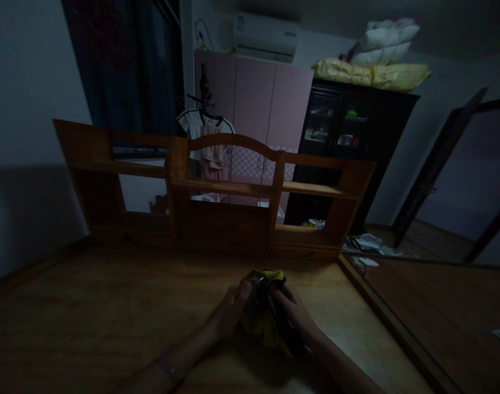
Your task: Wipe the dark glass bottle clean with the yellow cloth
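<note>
My left hand [232, 307] is closed round a dark, glossy object [257, 287], whose kind is hard to make out in the dim light. A yellow and dark cloth [261, 329] hangs below and beside that object, over the wooden bed board. With bent fingers my right hand [293, 309] grips the cloth, pressing it against the object's right side. Both hands are close together, above the middle of the board. The lower folds of the cloth are in shadow.
Beyond the wooden boards [122, 290] stands a wooden headboard with shelves [229, 189]. Behind it are hanging clothes [212, 148], a pink wardrobe [253, 104] and a black cabinet [381, 120]. Plastic bags [368, 243] lie on the floor at right, near an open door [438, 164].
</note>
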`<control>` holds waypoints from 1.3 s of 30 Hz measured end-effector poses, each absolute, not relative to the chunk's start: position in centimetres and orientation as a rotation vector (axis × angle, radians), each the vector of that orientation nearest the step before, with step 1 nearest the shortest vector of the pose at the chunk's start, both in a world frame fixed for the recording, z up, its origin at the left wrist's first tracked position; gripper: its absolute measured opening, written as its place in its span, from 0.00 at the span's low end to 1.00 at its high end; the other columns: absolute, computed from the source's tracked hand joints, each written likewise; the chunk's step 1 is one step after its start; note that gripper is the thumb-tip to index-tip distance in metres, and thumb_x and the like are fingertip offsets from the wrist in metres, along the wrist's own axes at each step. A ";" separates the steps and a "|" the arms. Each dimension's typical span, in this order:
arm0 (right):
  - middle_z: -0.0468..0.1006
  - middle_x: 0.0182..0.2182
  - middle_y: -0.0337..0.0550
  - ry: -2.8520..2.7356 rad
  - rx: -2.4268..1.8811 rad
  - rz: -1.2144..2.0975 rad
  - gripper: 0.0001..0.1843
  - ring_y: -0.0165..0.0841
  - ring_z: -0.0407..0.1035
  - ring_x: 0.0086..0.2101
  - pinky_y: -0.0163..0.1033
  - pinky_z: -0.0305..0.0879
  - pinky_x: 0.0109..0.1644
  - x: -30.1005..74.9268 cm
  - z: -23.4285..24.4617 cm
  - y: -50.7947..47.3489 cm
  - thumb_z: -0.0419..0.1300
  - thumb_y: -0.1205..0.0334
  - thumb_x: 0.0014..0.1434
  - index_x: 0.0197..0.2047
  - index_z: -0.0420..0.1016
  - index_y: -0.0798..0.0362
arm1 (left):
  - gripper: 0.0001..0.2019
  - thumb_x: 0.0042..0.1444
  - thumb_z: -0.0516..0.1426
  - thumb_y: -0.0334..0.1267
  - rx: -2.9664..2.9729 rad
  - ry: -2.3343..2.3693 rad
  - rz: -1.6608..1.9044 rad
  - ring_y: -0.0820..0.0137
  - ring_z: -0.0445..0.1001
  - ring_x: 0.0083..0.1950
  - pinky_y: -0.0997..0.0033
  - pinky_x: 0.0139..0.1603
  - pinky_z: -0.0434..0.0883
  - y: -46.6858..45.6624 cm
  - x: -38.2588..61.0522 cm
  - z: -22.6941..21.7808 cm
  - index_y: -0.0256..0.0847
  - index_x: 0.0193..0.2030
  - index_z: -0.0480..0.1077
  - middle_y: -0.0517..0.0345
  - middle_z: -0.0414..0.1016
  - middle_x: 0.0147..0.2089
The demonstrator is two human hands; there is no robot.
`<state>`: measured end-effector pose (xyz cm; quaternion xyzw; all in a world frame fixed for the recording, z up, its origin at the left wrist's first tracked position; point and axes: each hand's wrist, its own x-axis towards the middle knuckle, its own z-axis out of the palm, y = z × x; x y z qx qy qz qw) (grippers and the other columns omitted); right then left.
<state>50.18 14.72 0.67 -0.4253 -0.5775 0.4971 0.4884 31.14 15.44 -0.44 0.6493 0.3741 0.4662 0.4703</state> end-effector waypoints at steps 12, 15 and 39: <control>0.80 0.48 0.44 -1.501 -0.933 1.294 0.34 0.43 0.75 0.47 0.47 0.72 0.50 49.3 2.5 13.4 0.70 0.58 0.49 0.59 0.66 0.49 | 0.40 0.60 0.39 0.67 1.129 0.627 1.000 0.55 0.75 0.56 0.53 0.60 0.67 15.9 32.0 -0.3 0.33 0.58 0.68 0.44 0.76 0.55; 0.81 0.45 0.43 -1.532 -0.981 1.246 0.40 0.42 0.76 0.44 0.47 0.73 0.48 49.2 2.6 13.1 0.72 0.61 0.45 0.60 0.63 0.49 | 0.37 0.62 0.41 0.65 1.212 0.664 1.026 0.56 0.77 0.51 0.55 0.58 0.69 16.0 31.7 -0.7 0.34 0.57 0.69 0.46 0.78 0.51; 0.78 0.46 0.45 -1.736 -1.131 0.819 0.22 0.40 0.72 0.45 0.44 0.68 0.51 49.6 1.7 12.9 0.59 0.59 0.59 0.56 0.68 0.51 | 0.33 0.60 0.47 0.62 2.121 0.927 1.078 0.56 0.69 0.60 0.61 0.64 0.63 15.5 30.6 -0.3 0.39 0.60 0.67 0.49 0.72 0.59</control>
